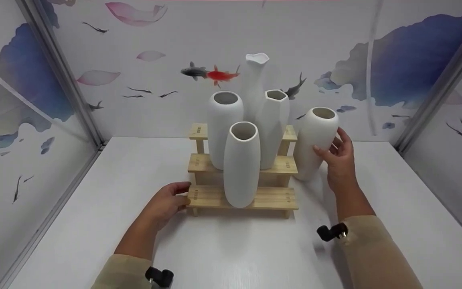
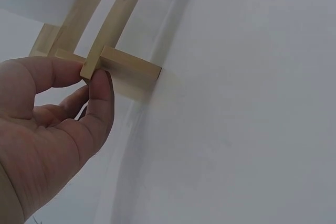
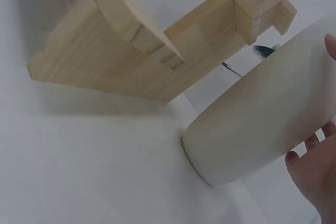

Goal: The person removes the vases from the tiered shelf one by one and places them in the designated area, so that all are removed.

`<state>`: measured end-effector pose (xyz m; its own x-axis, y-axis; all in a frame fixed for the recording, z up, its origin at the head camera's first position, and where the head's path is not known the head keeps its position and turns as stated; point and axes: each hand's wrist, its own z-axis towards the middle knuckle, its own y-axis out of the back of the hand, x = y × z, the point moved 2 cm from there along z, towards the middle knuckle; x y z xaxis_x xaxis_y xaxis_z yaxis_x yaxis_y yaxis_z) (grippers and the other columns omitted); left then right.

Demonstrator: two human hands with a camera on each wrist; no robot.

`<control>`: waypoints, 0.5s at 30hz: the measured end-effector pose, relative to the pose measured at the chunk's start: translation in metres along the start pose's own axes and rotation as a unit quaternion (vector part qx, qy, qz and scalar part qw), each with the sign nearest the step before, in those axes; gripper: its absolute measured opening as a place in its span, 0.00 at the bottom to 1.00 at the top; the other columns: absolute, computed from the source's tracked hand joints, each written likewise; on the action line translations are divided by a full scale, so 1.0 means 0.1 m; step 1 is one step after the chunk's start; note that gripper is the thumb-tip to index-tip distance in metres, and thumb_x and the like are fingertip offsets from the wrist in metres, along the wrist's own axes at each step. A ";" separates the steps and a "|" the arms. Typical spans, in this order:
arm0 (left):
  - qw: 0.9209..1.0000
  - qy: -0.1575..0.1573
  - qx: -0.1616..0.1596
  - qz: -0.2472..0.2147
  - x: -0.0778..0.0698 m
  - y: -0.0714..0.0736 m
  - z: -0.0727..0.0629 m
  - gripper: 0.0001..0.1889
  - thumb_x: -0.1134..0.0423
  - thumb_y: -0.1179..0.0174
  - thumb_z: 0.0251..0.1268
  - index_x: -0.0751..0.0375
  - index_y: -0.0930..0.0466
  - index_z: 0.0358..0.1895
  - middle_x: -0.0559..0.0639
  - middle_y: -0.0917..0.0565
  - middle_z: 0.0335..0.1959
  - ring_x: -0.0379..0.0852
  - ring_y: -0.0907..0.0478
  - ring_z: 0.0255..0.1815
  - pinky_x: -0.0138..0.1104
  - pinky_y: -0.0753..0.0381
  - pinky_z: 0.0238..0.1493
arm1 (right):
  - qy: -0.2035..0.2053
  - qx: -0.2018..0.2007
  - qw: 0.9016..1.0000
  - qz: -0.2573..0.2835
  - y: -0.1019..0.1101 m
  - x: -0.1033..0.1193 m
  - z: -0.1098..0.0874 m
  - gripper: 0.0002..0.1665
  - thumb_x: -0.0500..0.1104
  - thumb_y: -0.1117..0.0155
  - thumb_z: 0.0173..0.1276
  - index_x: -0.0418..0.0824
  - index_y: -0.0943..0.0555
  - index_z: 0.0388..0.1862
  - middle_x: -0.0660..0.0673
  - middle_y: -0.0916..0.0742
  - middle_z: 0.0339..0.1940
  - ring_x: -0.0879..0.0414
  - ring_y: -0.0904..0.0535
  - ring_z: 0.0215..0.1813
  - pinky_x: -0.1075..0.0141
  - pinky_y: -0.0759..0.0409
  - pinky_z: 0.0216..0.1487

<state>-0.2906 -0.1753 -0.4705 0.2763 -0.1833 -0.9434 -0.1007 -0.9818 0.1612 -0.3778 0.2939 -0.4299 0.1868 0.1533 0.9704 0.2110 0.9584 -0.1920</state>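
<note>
On my screen the right hand (image 1: 341, 162) grips a tall, rounded white vase of smooth, ceramic-looking material (image 1: 314, 134), thumb on its near side and fingers round its right flank. That vase is just beside the right end of a pale wooden, three-tiered stand (image 1: 289, 165); whether its base bears fully on the flat white table (image 1: 231, 253) I cannot tell. The left hand (image 1: 167, 202) pinches the left end of the stand's lowest wooden step (image 1: 211, 196) between thumb and fingers, which I judge a sound brace.

For good handling, I would want the right fingers wrapped well round the body, because a smooth, curved wall could slip from a light fingertip hold. I would hold the vase upright and leave a clear gap to the step ends, since a knock there could chip it or jolt the stand. The left hand's job, as I read it, is to steady without tugging or lifting: four vases stand on the tiers. A slim, oval white vase (image 1: 242, 172) is on the lowest step, a broad-shouldered white vase (image 1: 225, 124) and a faceted white vase with an angular mouth (image 1: 275, 124) on the middle one, and a slender white vase with a wavy rim (image 1: 257, 60) behind. The faceted one deserves most care, being close to the gripped vase.
</note>
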 end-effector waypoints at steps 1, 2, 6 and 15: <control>1.000 0.001 0.000 0.001 0.00 0.00 0.00 0.29 0.69 0.41 0.73 0.59 0.28 0.77 0.56 0.25 0.77 0.51 0.18 0.64 0.45 0.19 0.69 | 0.003 -0.004 1.000 -0.002 0.00 0.01 -0.02 0.60 0.42 0.19 0.65 0.60 0.46 0.87 0.45 0.35 0.87 0.47 0.38 0.87 0.48 0.45 0.90; 1.000 0.000 0.001 0.000 0.00 0.00 0.00 0.29 0.69 0.41 0.73 0.59 0.28 0.77 0.57 0.25 0.77 0.51 0.18 0.64 0.45 0.19 0.69 | 0.007 -0.008 1.000 -0.002 0.00 0.02 -0.03 0.60 0.42 0.19 0.65 0.60 0.45 0.87 0.46 0.35 0.87 0.48 0.38 0.87 0.49 0.45 0.90; 1.000 -0.004 0.002 -0.005 0.00 -0.01 -0.01 0.30 0.70 0.42 0.71 0.60 0.28 0.77 0.58 0.25 0.77 0.51 0.17 0.63 0.44 0.19 0.67 | 0.023 -0.027 0.999 0.004 -0.01 0.06 -0.10 0.56 0.40 0.20 0.66 0.58 0.41 0.86 0.47 0.34 0.86 0.49 0.38 0.86 0.49 0.44 0.90; 1.000 -0.003 0.002 -0.005 0.00 0.00 0.01 0.30 0.70 0.41 0.72 0.60 0.28 0.77 0.57 0.25 0.77 0.50 0.17 0.62 0.43 0.18 0.65 | 0.081 -0.078 0.994 0.015 -0.15 0.34 -0.30 0.46 0.35 0.23 0.67 0.50 0.33 0.80 0.49 0.29 0.82 0.54 0.33 0.77 0.60 0.29 0.81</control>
<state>-0.2913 -0.1751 -0.4710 0.2707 -0.1734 -0.9469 -0.1017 -0.9833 0.1510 -0.3462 0.2772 -0.3983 0.3446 0.1285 0.9299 0.3465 0.9032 -0.2533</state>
